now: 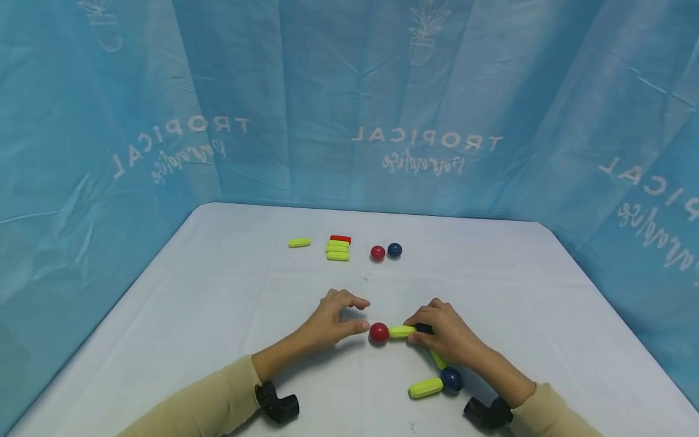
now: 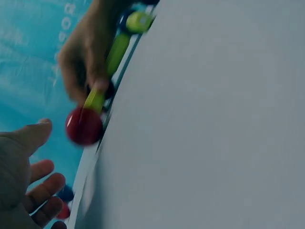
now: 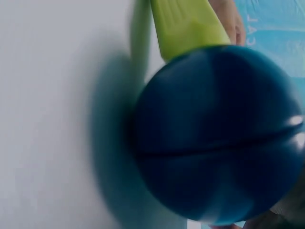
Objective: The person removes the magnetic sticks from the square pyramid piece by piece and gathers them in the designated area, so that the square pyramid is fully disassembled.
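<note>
In the head view a red ball (image 1: 379,333) sits at the end of a joined chain of balls and yellow-green rods. My right hand (image 1: 443,332) pinches the yellow-green rod (image 1: 401,331) beside a dark ball (image 1: 423,328) that the fingers partly cover. From there a second rod (image 1: 438,359) runs to a blue ball (image 1: 451,380), large in the right wrist view, with a third rod (image 1: 426,388) pointing left. My left hand (image 1: 334,320) is just left of the red ball, thumb and fingers spread apart; in the left wrist view a gap shows between them and the ball.
Farther back on the white table (image 1: 218,291) lie a single yellow-green rod (image 1: 299,243), several stacked yellow-green rods (image 1: 337,256), a red rod (image 1: 341,239), another red ball (image 1: 377,254) and another blue ball (image 1: 394,250). A blue curtain (image 1: 327,91) hangs behind.
</note>
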Demonstrator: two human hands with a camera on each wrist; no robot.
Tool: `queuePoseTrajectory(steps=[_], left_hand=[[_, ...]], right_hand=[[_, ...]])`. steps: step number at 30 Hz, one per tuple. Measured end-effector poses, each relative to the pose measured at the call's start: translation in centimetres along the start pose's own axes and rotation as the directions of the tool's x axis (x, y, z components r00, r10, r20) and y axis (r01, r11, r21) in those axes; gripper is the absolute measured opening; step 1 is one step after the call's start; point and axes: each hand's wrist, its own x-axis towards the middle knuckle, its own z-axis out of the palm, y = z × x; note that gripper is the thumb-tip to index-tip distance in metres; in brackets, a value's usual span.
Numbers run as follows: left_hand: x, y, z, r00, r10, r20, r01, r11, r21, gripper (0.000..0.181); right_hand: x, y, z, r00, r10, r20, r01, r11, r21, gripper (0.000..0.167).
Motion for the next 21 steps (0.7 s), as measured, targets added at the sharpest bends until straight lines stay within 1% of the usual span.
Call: queuePoseTrajectory(steps=[2, 4, 8, 11, 14, 17, 21], left_hand=[[-0.6, 0.4, 1.0, 1.0, 0.02, 0.024, -0.021, 1.0, 0.012, 0.048], [-1.0, 0.6, 1.8, 0.999, 0.037, 0.028, -0.039, 0.998, 0.043, 0.05], [-1.4, 0.7, 2.8, 0.998, 0.069, -0.01, -0.067, 0.99, 0.122, 0.049], [-1.5, 0.9, 3.1, 0.996, 0.077, -0.038, -0.07, 0.986, 0.151, 0.047], [-1.6, 1.3, 3.2, 0.995, 0.081, -0.058, -0.071, 0.985, 0.155, 0.043], [-1.6, 1.4, 3.3, 0.992, 0.099, -0.081, -0.084, 0.982, 0.167, 0.038], [-1.5, 1.5, 3.2, 0.989, 0.106, -0.099, -0.091, 0.985, 0.146, 0.033]], right_hand=[[0.0, -0.2, 0.1, 1.0, 0.003, -0.002, -0.003, 1.0, -0.004, 0.021], [0.0, -0.4, 0.2, 1.0, 0.006, -0.004, -0.006, 1.0, -0.006, 0.021], [0.0, -0.7, 0.4, 1.0, -0.005, -0.015, 0.004, 1.0, -0.01, 0.021], [0.0, -0.8, 0.5, 1.0, -0.015, -0.02, 0.015, 1.0, -0.015, 0.021], [-0.1, -0.8, 0.6, 1.0, -0.022, -0.02, 0.022, 1.0, -0.016, 0.021], [-0.1, -0.9, 0.6, 0.999, -0.028, -0.019, 0.027, 1.0, -0.015, 0.021], [0.0, -0.9, 0.4, 0.999, -0.039, -0.024, 0.039, 0.999, -0.025, 0.021]])
